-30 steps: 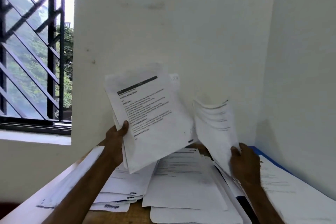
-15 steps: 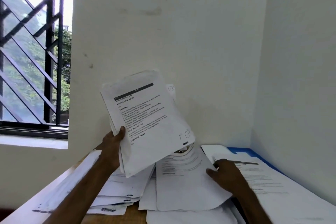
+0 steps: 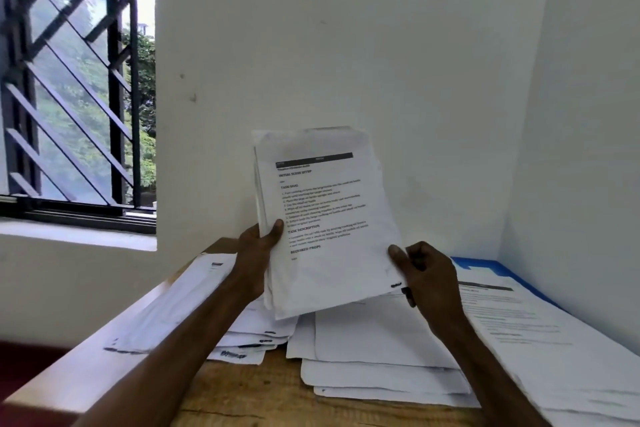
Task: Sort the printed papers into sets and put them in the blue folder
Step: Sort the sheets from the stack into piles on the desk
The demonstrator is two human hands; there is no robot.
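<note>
Sheets [image 3: 381, 350] lay in overlapping piles on the table [image 3: 242, 402] nearest me. Above them, my left hand [image 3: 254, 253] gripped the stack [image 3: 329, 218] by its left edge, thumb on the front page. My right hand [image 3: 427, 274] pinched its lower right corner. Step in hand, by my judgement: squaring one set. The next move called for carrying it right to the folder [image 3: 485, 265], which lay in the far corner under printed pages.

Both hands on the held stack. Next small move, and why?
Probably peel the top sheet off the stack with the right hand. Its thumb pinches the lower right corner, the left hand grips the left edge, and paper piles lie below.
</note>
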